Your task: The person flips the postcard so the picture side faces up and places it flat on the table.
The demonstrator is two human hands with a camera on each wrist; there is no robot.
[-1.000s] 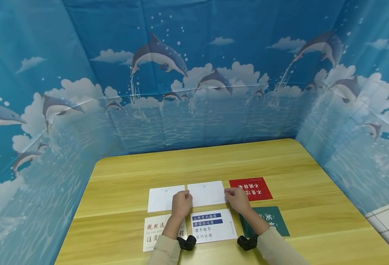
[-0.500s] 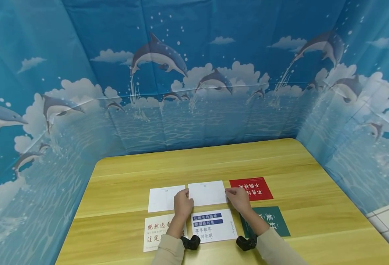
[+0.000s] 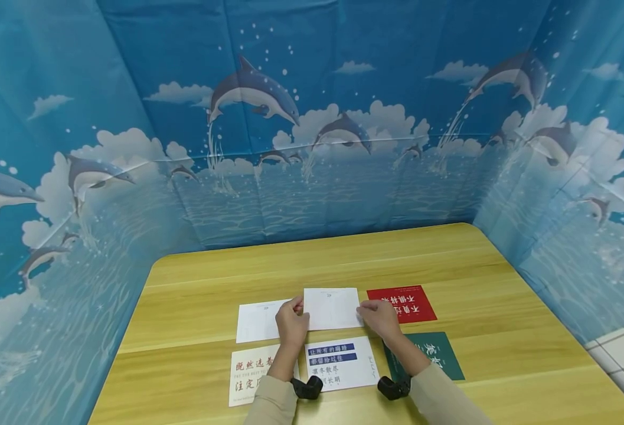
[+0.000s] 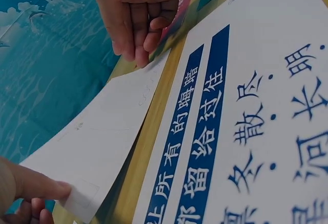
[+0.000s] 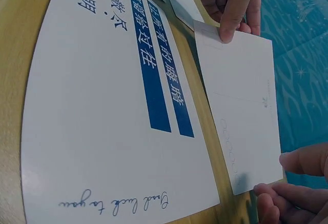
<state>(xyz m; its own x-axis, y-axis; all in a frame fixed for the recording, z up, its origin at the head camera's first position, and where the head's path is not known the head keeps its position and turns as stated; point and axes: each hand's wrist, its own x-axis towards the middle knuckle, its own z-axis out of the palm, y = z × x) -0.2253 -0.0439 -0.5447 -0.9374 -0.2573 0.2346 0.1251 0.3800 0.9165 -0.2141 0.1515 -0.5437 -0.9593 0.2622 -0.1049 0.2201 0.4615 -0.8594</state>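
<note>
A white postcard [image 3: 332, 308], blank side up with faint printed lines, is raised off the table between both hands. My left hand [image 3: 293, 326] pinches its left end; in the left wrist view the thumb [image 4: 60, 190] lies on top near the printed box. At the opposite end, my right hand [image 3: 382, 321] holds the edge, thumb and fingertips at the corner in the right wrist view. The postcard bends slightly in the left wrist view. Just below it lies a card with blue-banded Chinese writing [image 3: 338, 361], also large in the right wrist view [image 5: 102, 131].
Left of the held postcard lies another white card [image 3: 255, 323], with a cream card with red writing [image 3: 245, 369] below it. A red card [image 3: 418, 304] and a green card [image 3: 447, 354] lie at right. Dolphin-printed curtains [image 3: 290, 195] surround the wooden table [image 3: 211, 283].
The middle white postcard has come up off the table, its near edge lifting, with both hands on its ends. The left hand had shifted slightly right before that. The other cards stay put.
</note>
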